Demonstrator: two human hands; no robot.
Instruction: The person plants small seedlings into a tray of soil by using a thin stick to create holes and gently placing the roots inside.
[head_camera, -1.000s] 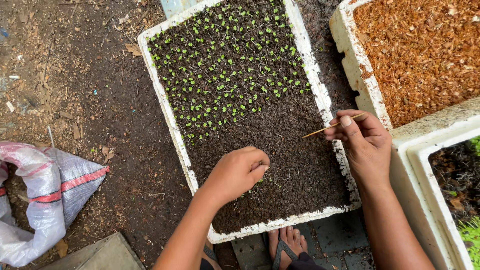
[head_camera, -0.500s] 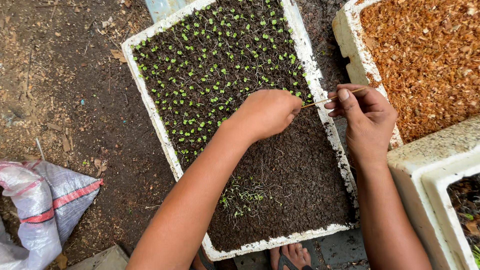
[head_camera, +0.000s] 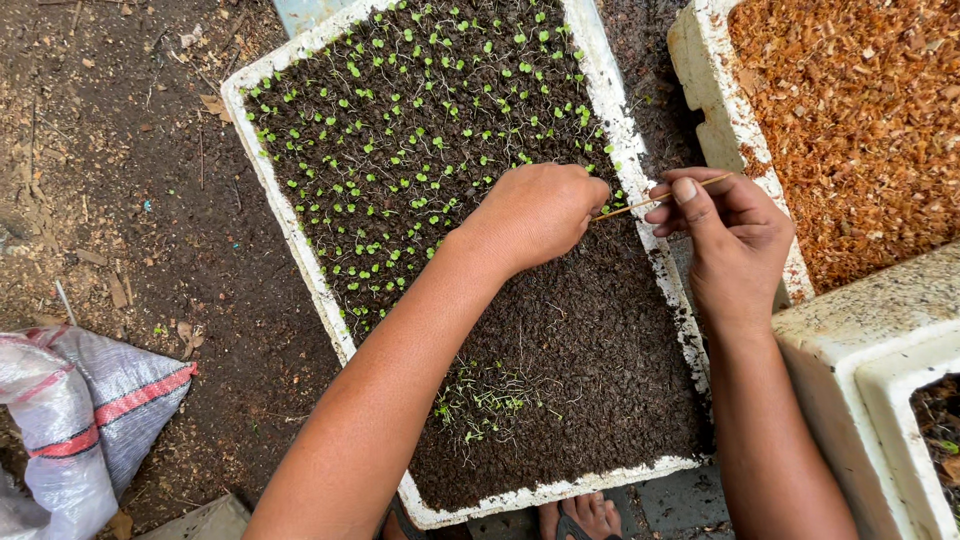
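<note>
The seedlings (head_camera: 420, 140) stand in rows in the dark soil of a white foam tray (head_camera: 290, 225) on the ground. They fill the far part of the tray, while the near part is bare soil, except for a small loose heap of pulled seedlings (head_camera: 485, 395) lying there. So I judge that more than half of the planting is done and the near strip is left. The left hand (head_camera: 540, 215) is closed into a loose fist at the border of the planted rows; what its fingertips pinch I cannot tell. The right hand (head_camera: 730, 235) holds a thin stick (head_camera: 655, 200), which points to the left hand. The right hand hangs over the tray's right rim, just beside a second foam box with brown husk (head_camera: 850, 120). The open soil gives free room.
</note>
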